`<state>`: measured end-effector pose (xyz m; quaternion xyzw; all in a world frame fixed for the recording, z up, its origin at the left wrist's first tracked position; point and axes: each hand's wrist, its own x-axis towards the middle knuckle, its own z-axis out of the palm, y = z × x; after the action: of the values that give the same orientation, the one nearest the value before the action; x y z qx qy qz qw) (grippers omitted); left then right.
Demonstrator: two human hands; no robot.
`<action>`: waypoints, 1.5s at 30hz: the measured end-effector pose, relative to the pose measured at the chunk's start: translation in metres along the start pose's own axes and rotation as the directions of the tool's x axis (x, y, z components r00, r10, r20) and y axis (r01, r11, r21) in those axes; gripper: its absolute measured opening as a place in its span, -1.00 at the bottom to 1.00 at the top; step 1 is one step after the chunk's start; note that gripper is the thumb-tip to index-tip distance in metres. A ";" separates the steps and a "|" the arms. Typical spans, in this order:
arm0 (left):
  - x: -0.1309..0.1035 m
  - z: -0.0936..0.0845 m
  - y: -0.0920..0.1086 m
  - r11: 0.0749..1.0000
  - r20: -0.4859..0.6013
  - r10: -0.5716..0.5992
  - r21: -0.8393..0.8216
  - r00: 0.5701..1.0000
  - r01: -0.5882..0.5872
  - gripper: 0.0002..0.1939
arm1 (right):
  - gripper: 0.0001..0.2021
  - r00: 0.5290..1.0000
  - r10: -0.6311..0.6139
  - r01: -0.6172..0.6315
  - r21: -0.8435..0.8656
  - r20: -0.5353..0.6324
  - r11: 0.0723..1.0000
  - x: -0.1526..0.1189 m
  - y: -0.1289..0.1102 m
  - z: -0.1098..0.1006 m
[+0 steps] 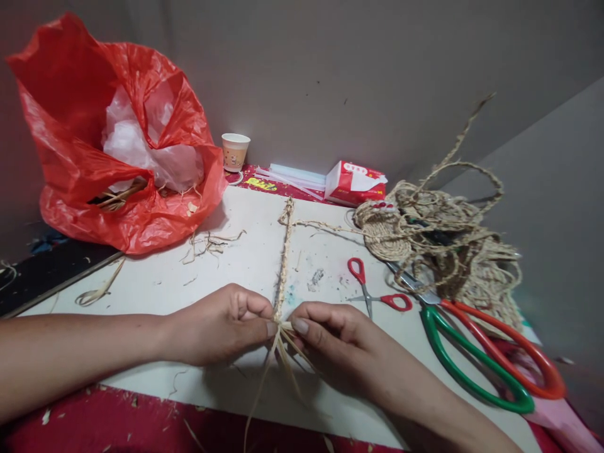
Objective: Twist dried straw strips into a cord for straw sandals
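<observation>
Head view: left hand [221, 324] and right hand [330, 336] fingers pinch the straw braid [284, 264].

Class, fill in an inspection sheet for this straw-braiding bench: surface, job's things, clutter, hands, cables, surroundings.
Surface: white board on a red cloth, dotted with straw scraps.
Job's things: braided straw cord running away across the board, loose strands at its near end.
Clutter: small red scissors, large scissors, rope pile, red bag, paper cup, tissue pack.
Hands: left hand and right hand both pinch the cord's near end.
Cables: nothing seen.
Surroundings: plain grey walls.
</observation>
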<state>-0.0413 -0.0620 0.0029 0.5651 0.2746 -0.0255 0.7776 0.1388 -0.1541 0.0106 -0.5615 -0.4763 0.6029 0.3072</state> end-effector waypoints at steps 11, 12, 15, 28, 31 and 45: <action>0.000 0.001 0.002 1.000 -0.023 -0.008 0.021 1.000 0.009 -0.64 | -0.69 0.999 0.032 -0.034 0.092 0.026 0.995 0.002 0.008 0.002; 0.000 0.001 0.002 1.000 -0.021 -0.007 0.022 1.000 0.008 -0.65 | -0.69 0.999 0.024 -0.026 0.087 0.027 0.996 0.002 0.008 0.001; 0.001 0.000 0.001 1.000 -0.006 0.002 0.010 1.000 -0.002 -0.67 | -0.70 0.999 0.019 -0.021 0.082 0.032 0.996 0.004 0.009 0.000; 0.000 0.002 0.006 0.995 -0.043 -0.006 0.104 0.999 0.010 -0.66 | -0.73 1.000 -0.010 0.011 -0.081 0.020 0.997 0.000 0.002 0.003; 0.000 0.004 0.004 0.992 -0.057 -0.004 0.127 0.998 0.011 -0.69 | -0.72 0.996 -0.089 0.085 -0.252 -0.004 0.964 -0.001 0.001 0.000; -0.001 0.010 -0.008 0.917 -0.103 0.282 0.322 0.954 -0.237 -0.77 | -0.62 0.997 0.031 -0.042 -0.152 -0.073 0.988 -0.013 -0.009 0.041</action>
<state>-0.0405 -0.0740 -0.0017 0.7104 0.2464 0.0776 0.6547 0.0995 -0.1717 0.0203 -0.6130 -0.4997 0.5498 0.2687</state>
